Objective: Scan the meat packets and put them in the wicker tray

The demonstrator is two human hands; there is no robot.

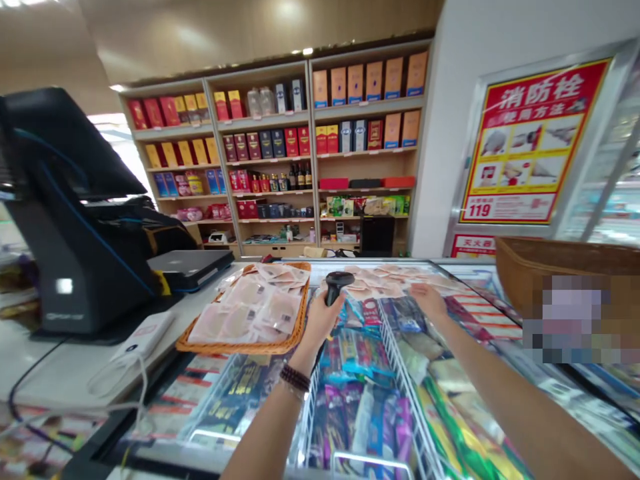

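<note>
My left hand, with a dark bead bracelet at the wrist, is wrapped round the handle of a black handheld scanner above the glass freezer top. To its left, a wicker tray holds several flat clear packets with pale round contents. My right hand reaches to the right end of a spread of similar packets on the glass. Its fingers are together at a packet's edge; whether they grip it is too small to tell.
A black checkout terminal and a flat dark device stand on the left counter, beside a white power strip with cables. Under the glass are wire baskets of frozen packs. A brown bowl-like container is at right.
</note>
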